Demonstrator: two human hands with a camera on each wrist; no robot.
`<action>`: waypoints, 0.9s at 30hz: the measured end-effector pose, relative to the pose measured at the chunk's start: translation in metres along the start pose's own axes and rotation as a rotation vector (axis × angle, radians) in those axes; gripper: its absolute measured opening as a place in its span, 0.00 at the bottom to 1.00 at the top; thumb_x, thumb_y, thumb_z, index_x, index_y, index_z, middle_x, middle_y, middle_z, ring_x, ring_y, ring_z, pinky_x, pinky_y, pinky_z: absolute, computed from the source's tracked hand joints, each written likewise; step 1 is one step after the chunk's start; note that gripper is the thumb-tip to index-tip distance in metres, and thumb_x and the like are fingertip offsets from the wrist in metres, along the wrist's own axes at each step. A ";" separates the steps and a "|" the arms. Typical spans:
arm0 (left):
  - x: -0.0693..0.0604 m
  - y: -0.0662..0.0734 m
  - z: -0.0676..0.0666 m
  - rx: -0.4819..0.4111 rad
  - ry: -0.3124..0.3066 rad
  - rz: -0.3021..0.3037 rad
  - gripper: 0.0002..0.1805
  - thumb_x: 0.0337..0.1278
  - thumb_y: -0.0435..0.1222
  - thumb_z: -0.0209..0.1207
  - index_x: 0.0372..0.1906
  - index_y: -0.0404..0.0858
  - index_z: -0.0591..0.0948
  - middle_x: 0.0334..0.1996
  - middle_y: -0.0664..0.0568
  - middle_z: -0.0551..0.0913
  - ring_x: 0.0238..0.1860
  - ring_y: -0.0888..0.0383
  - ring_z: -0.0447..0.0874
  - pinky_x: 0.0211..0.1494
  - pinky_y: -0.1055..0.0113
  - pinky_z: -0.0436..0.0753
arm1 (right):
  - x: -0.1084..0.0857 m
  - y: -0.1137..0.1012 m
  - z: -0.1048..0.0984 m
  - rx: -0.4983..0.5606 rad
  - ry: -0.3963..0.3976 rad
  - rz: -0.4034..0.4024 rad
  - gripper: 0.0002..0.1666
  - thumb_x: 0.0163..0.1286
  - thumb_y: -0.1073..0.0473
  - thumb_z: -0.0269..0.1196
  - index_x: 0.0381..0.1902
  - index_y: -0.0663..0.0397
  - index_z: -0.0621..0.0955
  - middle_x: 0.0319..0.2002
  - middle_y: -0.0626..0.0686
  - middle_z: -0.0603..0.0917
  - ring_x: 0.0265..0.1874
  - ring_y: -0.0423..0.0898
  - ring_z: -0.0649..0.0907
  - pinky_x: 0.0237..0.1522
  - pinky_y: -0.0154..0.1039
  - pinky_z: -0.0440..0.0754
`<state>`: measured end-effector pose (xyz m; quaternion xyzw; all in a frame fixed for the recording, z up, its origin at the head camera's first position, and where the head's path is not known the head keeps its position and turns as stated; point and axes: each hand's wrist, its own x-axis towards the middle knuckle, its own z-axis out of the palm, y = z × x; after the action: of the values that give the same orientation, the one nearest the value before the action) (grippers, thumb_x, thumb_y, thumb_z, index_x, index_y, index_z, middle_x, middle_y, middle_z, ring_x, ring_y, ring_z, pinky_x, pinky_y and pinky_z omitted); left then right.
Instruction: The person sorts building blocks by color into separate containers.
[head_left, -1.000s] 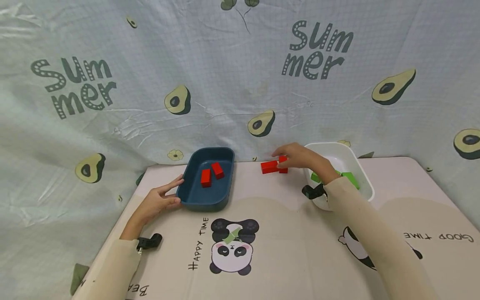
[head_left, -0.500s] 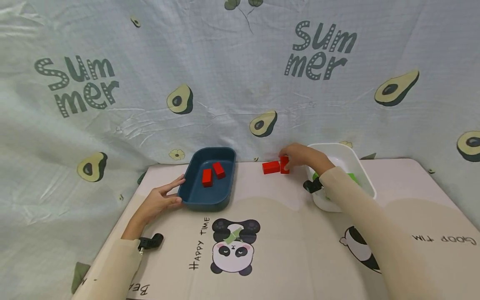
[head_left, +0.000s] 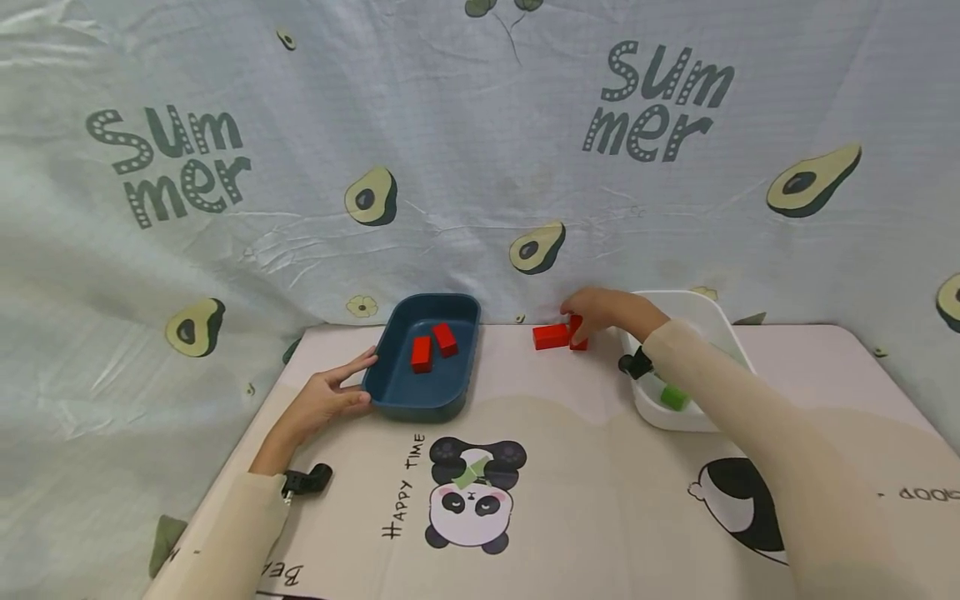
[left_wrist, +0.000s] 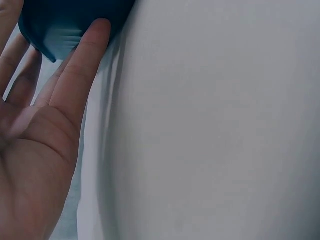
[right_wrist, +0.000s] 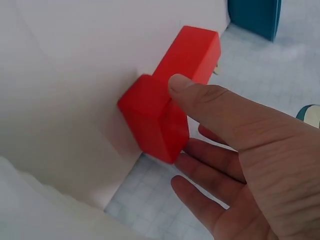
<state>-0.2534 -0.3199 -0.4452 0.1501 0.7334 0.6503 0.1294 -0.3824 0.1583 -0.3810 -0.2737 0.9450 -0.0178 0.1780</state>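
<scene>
My right hand reaches to the back edge of the table and pinches a red block between thumb and fingers. Against that block lies a second red block, on its left in the head view. On the left, my left hand rests its extended fingers on the outer wall of a dark blue bin; the left wrist view has fingertips touching the bin's end. Inside the bin sit two red blocks, one upright in view and one slanted.
A white bin stands under my right forearm, with a green block visible in it; the sleeve hides part of its inside. Behind the table hangs a printed cloth. Each wrist wears a small black camera.
My right hand has come down onto the right-hand red block, and its thumb and fingers have closed around it. The left hand stays at the blue bin. The head view has shifted slightly.
</scene>
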 end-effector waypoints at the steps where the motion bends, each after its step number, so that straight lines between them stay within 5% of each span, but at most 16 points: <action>1: 0.000 0.000 0.001 -0.004 -0.002 0.000 0.41 0.61 0.23 0.65 0.77 0.29 0.60 0.82 0.46 0.49 0.61 0.64 0.79 0.57 0.62 0.84 | -0.001 0.001 -0.001 0.000 0.001 0.004 0.35 0.64 0.55 0.73 0.66 0.62 0.76 0.51 0.56 0.82 0.53 0.54 0.77 0.57 0.47 0.82; 8: 0.001 0.002 0.002 -0.042 -0.003 -0.005 0.42 0.60 0.22 0.65 0.77 0.28 0.60 0.81 0.46 0.50 0.61 0.62 0.80 0.57 0.60 0.84 | -0.006 0.009 -0.002 0.033 0.000 0.022 0.26 0.62 0.56 0.75 0.55 0.60 0.82 0.42 0.53 0.82 0.46 0.52 0.77 0.48 0.43 0.83; 15: 0.000 0.002 0.002 -0.047 -0.002 -0.014 0.42 0.59 0.22 0.65 0.77 0.29 0.60 0.82 0.47 0.50 0.61 0.64 0.79 0.57 0.61 0.84 | -0.006 0.013 0.002 0.047 0.003 0.013 0.25 0.62 0.56 0.74 0.54 0.58 0.82 0.42 0.52 0.81 0.47 0.53 0.76 0.50 0.45 0.82; 27: -0.001 0.000 0.001 -0.055 -0.004 -0.007 0.41 0.61 0.21 0.63 0.77 0.28 0.59 0.82 0.47 0.49 0.62 0.63 0.79 0.57 0.61 0.84 | -0.003 0.018 0.005 0.333 -0.082 -0.060 0.34 0.62 0.59 0.73 0.65 0.59 0.76 0.60 0.59 0.79 0.58 0.57 0.78 0.60 0.51 0.81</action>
<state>-0.2521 -0.3195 -0.4455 0.1455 0.7154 0.6695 0.1371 -0.3871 0.1756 -0.3867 -0.2691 0.9123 -0.1685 0.2586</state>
